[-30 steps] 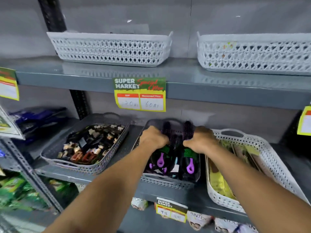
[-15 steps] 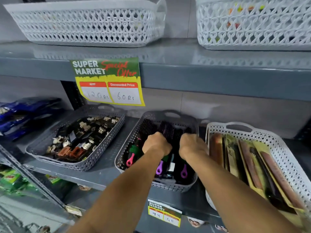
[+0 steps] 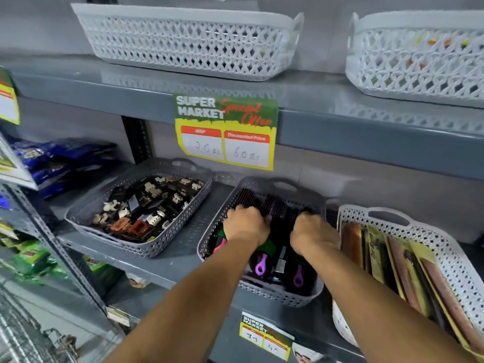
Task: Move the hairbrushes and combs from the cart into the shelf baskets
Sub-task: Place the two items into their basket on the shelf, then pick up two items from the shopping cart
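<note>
A grey shelf basket [image 3: 277, 296] on the middle shelf holds several round hairbrushes [image 3: 275, 205] with dark bristles, purple and pink handles and green cards. My left hand [image 3: 246, 227] is down in the basket's left half, knuckles up, fingers curled over a brush. Beside it, in the right half, my right hand [image 3: 314, 238] is curled over another brush. The fingertips of both hands are hidden among the brushes. To the right, a white basket [image 3: 434, 244] holds long combs [image 3: 403, 271] in yellow packaging.
A grey basket of hair clips [image 3: 138, 213] stands left of the brush basket. Two white baskets [image 3: 191, 43] [image 3: 419, 56] sit on the upper shelf, whose edge carries a price sign [image 3: 225, 132]. Blue packets [image 3: 60, 158] lie far left. Wire mesh [image 3: 21, 334] shows at the bottom left.
The view has shifted left and down. Both hands have stayed in the grey basket and moved slightly apart over the brushes.
</note>
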`<state>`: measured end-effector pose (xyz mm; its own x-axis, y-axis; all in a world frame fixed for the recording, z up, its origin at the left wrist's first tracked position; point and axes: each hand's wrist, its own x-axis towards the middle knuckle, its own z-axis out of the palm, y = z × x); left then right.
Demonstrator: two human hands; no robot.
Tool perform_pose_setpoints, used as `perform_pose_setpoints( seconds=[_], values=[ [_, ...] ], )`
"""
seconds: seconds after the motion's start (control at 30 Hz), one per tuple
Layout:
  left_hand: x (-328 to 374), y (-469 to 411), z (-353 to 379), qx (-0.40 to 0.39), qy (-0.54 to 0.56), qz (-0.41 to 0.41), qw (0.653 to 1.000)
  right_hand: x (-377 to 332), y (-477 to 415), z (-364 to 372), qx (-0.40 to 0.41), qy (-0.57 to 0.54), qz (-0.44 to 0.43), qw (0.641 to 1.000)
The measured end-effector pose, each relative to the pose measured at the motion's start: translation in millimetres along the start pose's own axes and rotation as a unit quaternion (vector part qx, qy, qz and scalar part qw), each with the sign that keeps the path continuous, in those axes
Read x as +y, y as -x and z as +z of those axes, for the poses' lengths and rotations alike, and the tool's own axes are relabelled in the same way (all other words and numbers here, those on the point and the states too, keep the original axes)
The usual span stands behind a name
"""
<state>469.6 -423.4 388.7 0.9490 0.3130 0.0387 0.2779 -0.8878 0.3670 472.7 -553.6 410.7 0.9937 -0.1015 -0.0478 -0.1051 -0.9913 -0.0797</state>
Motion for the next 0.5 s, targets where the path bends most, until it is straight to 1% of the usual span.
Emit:
perform_pose_setpoints(
  seconds=[0.1,0.17,0.2,0.27,0.37,0.5],
  values=[
    [-30.7,-0.9,-26.2,0.119,-0.033,0.065,0.990,-24.2,4.5,-14.0,0.040,0.007,-0.039,0.998],
    [-59.0,-2.1,-46.5,0.172,-0.044,0.088,0.980,-50.8,9.5,-21.5,0.067,0.005,-0.083,0.994],
    [-80.4,-1.1,-58.4,0.195,-0.054,0.085,0.976,-71.8,14.6,-23.0,0.073,0.005,-0.115,0.991],
    [-115.9,1.9,-81.1,0.223,-0.077,0.072,0.969,-107.1,23.8,-23.6,0.104,0.014,-0.177,0.979],
    [-192.7,20.6,-115.1,0.245,-0.091,0.006,0.965,-176.8,50.7,-15.0,0.161,0.017,-0.291,0.943],
    [-302.3,62.4,-148.3,0.266,-0.110,-0.092,0.953,-266.8,98.0,2.9,0.144,0.000,-0.396,0.907]
  ],
)
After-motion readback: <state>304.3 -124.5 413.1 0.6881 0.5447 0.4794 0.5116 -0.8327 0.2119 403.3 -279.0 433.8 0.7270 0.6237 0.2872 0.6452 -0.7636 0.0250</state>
